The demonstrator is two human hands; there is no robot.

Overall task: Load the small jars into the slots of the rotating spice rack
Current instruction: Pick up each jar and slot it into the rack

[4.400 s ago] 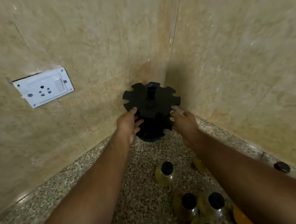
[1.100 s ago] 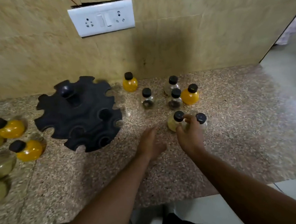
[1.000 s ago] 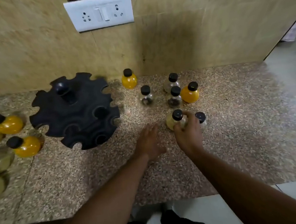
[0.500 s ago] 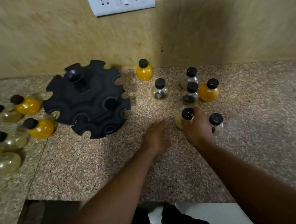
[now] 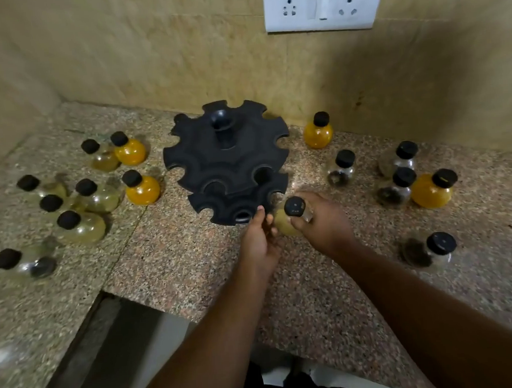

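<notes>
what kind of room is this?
Most likely a home kitchen corner: a speckled granite counter, tiled walls with a switch-and-socket plate, and a black spice rack among small spice jars.

Spice rack (image 5: 227,165): black, two scalloped tiers with open notches round each rim, central post with knob on top. Stands upright on the speckled tabletop (image 5: 169,259) close to the back wall. All visible slots empty.

Held jar (image 5: 289,218): round-bellied, clear glass, pale yellowish fill, black cap. Upright, gripped at the neck, just beside the lower tier's front-right edge.

Left jars (image 5: 92,191): a loose cluster well apart from the rack's left side; two bright orange, the others pale or clear, one with dark contents. Black caps throughout.

Right jars (image 5: 397,173): two orange, the rest clear with dark contents, all upright and scattered.
</notes>
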